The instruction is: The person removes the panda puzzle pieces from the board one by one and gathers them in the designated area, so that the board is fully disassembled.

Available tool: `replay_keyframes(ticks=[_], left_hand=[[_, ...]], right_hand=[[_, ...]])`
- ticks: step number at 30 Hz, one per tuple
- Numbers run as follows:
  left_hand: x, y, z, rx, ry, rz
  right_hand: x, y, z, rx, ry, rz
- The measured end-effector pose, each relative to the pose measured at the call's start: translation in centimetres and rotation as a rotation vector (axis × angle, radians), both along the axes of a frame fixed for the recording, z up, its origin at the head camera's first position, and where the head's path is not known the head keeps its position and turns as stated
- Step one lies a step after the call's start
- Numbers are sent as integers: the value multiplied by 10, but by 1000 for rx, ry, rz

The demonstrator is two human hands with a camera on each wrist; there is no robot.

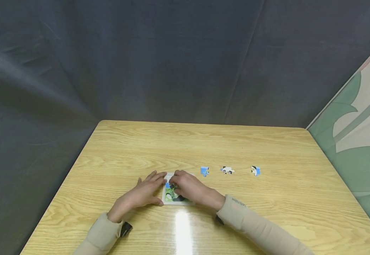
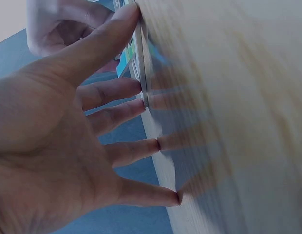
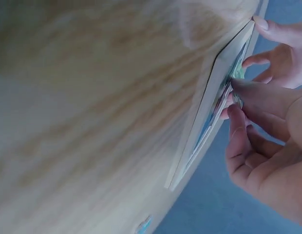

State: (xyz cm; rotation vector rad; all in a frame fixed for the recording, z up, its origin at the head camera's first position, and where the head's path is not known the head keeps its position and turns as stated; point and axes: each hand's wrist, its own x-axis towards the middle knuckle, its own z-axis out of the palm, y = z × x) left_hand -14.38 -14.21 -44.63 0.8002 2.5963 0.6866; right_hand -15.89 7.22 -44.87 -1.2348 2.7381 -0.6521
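Note:
A small jigsaw puzzle in a white frame lies flat on the table, its picture showing green plants and black-and-white panda parts. My left hand rests at the frame's left side, fingers spread, with the thumb and some fingertips touching its edge and others on the table. Over the puzzle, my right hand pinches a puzzle piece between thumb and fingers. In the left wrist view that puzzle piece appears tilted, blue and green. The right hand covers much of the puzzle's right part.
Beyond the frame to the right lie three loose pieces in a row: a blue one, a panda-face one and a blue, white and black one. The wooden table ends at a dark curtain.

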Motion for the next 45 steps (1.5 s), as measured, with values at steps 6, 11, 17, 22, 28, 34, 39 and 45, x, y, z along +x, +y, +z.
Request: replay_keyframes(ticks=[6,11,17,22,28,34,39,45], left_hand=[[0,0,0,1,-1,-5],[0,0,0,4,8,-10],[-1,-1,-1,5,10,-10],[-1,-1,-1,-6,13,-10],[-1,0,-1,-7,15,-10],[-1,-2,-1,-8,19,-22],[-1,-1,-1,-10,21,-15],[0,5,-2,-12,19,-19]], right_hand=[[1,0,0,81,233,88],[1,1,-1,145,385,121],[1,2,0,230,498,142],[2,2,0,295,572,173],[3,1,-1,300,608,180],[2,2,2,278,588,172],[-2,8,3,187,554,145],[-9,39,18,-21,308,84]])
